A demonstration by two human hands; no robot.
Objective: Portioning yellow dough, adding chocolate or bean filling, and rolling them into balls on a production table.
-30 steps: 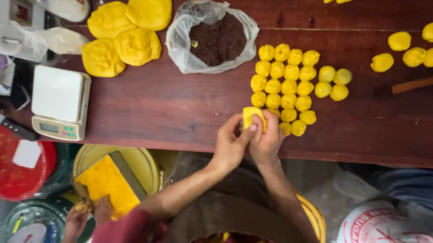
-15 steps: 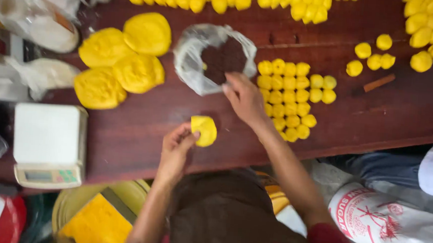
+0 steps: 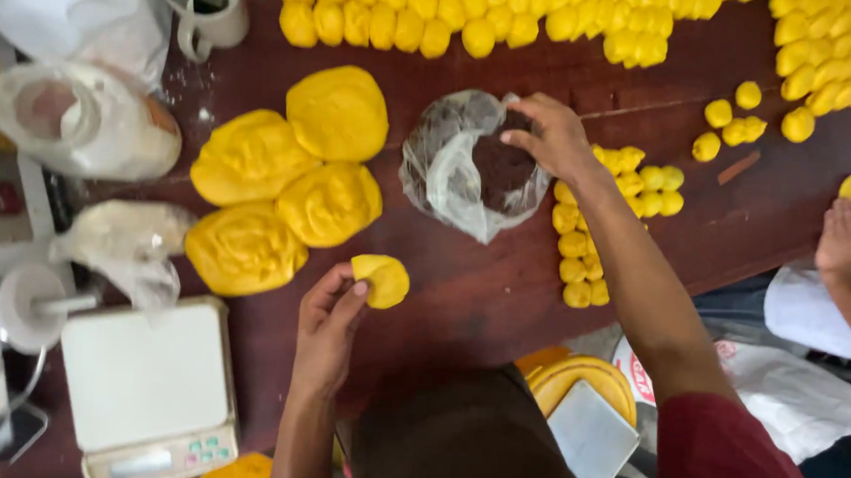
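Observation:
My left hand point(image 3: 327, 326) holds a flattened yellow dough disc point(image 3: 381, 280) just above the dark wooden table point(image 3: 461, 300). My right hand point(image 3: 548, 136) reaches into a clear plastic bag point(image 3: 445, 166) of dark brown filling point(image 3: 501, 165), fingers pinched at the filling. Small yellow dough balls point(image 3: 583, 244) lie in a cluster under and beside my right forearm. Several large yellow dough lumps point(image 3: 286, 186) sit left of the bag.
A white kitchen scale point(image 3: 146, 384) stands at the lower left. Bags of flour point(image 3: 83, 120) and a mug point(image 3: 202, 4) are at the upper left. Rows of yellow balls point(image 3: 479, 11) line the far edge. Another person's hand point(image 3: 842, 238) rests at the right.
My hands separated: the left kept the flattened dough and moved left, the right reached up into the bag of brown filling. The camera view shifted closer and leftward.

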